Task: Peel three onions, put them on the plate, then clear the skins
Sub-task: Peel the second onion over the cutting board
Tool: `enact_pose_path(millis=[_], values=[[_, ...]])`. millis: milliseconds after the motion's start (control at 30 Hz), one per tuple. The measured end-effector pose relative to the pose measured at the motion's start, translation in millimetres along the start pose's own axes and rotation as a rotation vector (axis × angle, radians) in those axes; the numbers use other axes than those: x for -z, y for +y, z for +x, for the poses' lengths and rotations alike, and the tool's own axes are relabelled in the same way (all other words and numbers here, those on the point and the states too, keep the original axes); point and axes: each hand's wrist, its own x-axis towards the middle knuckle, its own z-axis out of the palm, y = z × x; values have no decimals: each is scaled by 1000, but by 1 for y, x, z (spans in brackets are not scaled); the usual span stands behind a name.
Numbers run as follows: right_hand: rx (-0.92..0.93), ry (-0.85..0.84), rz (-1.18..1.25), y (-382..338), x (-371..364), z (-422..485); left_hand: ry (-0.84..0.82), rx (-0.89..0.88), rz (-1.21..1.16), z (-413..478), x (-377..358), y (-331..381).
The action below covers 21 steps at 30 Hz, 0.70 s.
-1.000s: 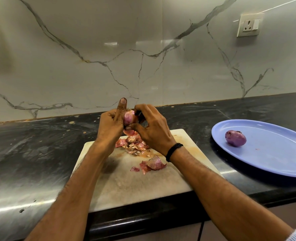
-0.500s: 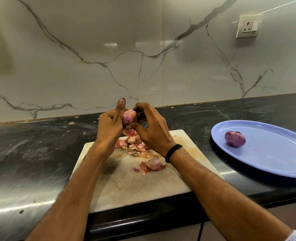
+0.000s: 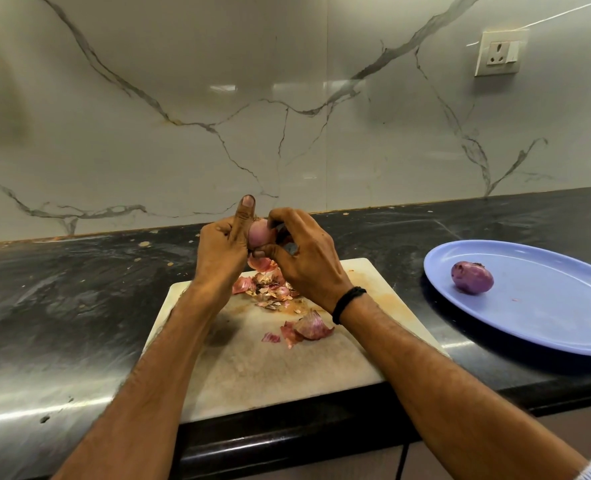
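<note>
Head view, entries run from the near edge outward, with places given from the cutting board.

1. Worktop (image 3: 62,323): dark, glossy stone with scattered crumbs. It carries everything below.
2. Cutting board (image 3: 270,375): pale, stained, lying flat with its near edge at the worktop's front edge. Two bare forearms reach across it.
3. Wristband (image 3: 347,301): black, on the right wrist, above the board's right half.
4. Loose skin (image 3: 311,327): one large pink curl with two smaller scraps just beside it, at the board's middle.
5. Skins (image 3: 270,289): a heap of pink and papery flakes on the board's far half, directly under the hands.
6. Left hand (image 3: 219,251): raised over the board's far edge, fingers wrapped round the onion (image 3: 259,233), thumb upright against it.
7. Right hand (image 3: 308,261): touching the left, fingers curled, thumb and fingertips pinching the same onion from its right side. Something dark shows inside the curl, too hidden to name.
8. Plate (image 3: 547,323): blue, oval, on the worktop right of the board and apart from it.
9. Peeled onion (image 3: 472,277): purple, resting on the plate's end nearest the board.
10. Wall (image 3: 287,98): veined marble panel behind the board.
11. Socket (image 3: 498,53): white, high on the wall, far right of the board.
</note>
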Motion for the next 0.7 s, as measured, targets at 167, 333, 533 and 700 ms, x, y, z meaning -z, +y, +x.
enact_pose_path(millis=[167, 333, 533, 700], values=[[-21, 37, 21, 3, -4, 0, 8, 54, -72, -1, 0, 3], [-74, 17, 143, -1, 0, 2, 19, 56, -90, -2, 0, 4], [-78, 25, 155, 0, 1, 2, 23, 32, -37, 0, 1, 3], [-34, 37, 83, 4, -1, 2, 8, -6, 32, -1, 1, 3]])
